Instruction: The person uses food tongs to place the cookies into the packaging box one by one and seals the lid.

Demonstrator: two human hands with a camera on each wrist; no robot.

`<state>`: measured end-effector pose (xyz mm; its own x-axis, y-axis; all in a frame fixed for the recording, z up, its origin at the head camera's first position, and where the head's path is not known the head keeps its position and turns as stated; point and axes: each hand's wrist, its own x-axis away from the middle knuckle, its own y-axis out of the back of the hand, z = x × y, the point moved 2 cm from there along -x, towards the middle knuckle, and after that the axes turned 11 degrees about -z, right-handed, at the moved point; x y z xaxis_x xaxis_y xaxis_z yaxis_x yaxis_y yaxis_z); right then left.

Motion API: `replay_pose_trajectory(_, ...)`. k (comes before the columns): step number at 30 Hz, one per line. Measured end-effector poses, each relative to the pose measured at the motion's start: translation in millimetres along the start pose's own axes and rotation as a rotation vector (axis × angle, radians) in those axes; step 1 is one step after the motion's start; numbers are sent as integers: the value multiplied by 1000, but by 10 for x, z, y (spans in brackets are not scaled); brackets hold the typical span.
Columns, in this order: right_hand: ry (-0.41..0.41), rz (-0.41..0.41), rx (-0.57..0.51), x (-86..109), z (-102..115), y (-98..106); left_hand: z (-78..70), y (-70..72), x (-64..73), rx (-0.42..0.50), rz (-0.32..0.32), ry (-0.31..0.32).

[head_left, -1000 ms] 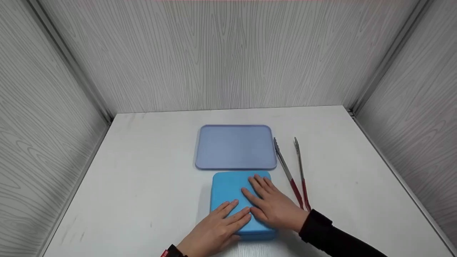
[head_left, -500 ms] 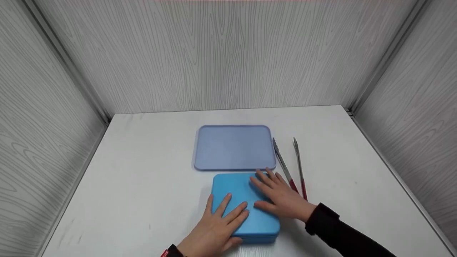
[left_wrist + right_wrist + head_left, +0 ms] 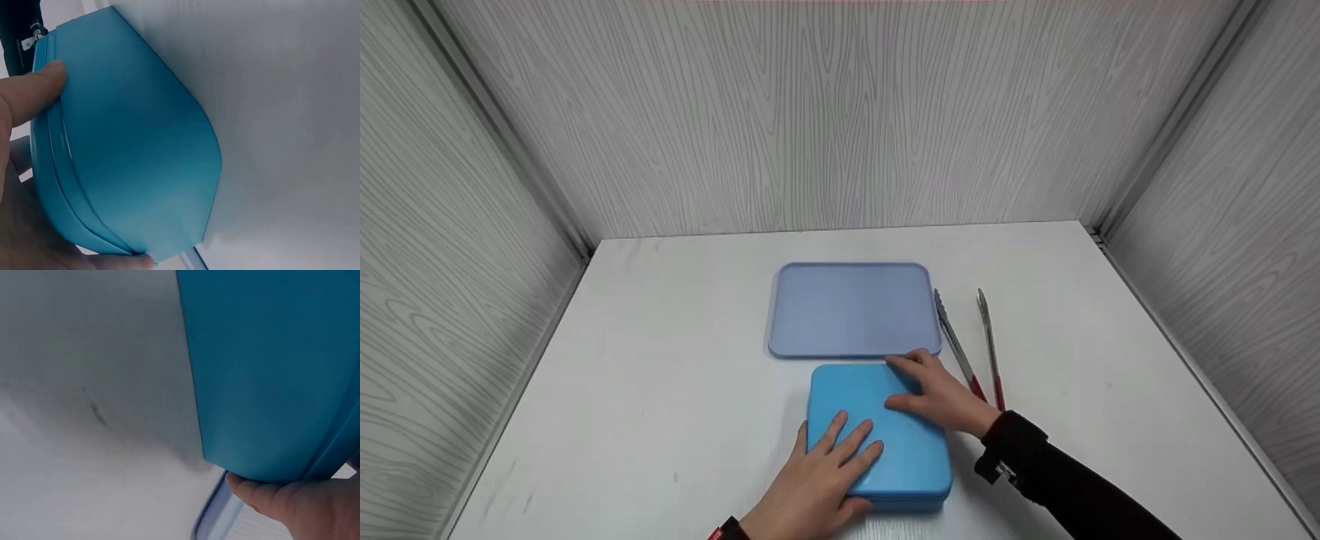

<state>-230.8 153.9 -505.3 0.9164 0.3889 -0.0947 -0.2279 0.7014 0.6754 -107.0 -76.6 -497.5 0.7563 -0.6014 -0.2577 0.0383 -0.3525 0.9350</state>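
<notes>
A blue lidded box (image 3: pixel 911 465) lies on the table close to the person. My left hand (image 3: pixel 816 484) rests on its lid with fingers spread and fairly straight. In the left wrist view the thumb (image 3: pixel 36 90) lies against the seam between lid and body. My right hand (image 3: pixel 941 394) holds the far right part of the box, fingers bent over the far edge and thumb on the lid. The right wrist view shows a finger (image 3: pixel 259 495) pressed along the end wall of the box (image 3: pixel 270 377). The inside of the box is hidden.
A pale blue-violet tray (image 3: pixel 851 311) lies just beyond the box. Metal tongs (image 3: pixel 991 349) with red handles lie spread to its right, their near end hidden behind the right arm. Grey wood-grain panels (image 3: pixel 840 112) enclose the white table (image 3: pixel 675 375) at back and sides.
My right hand has gone from lying flat on the lid to bending its fingers over the far edge. My left hand's fingers have spread on the lid. The box has shifted slightly right.
</notes>
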Motion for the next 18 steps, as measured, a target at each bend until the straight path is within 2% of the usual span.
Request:
replay_pose_trajectory(6,-25,-24,-59,-37,-21,18,-12,25,-38,32,-22,17)
replay_pose_trajectory(11,-91,-19,-135,-41,-45,21,3,33,-64,63,-28,53)
replay_pose_trajectory(18,-149,-34,-156,-33,-83,17,124,-23,-86,126,-13,254)
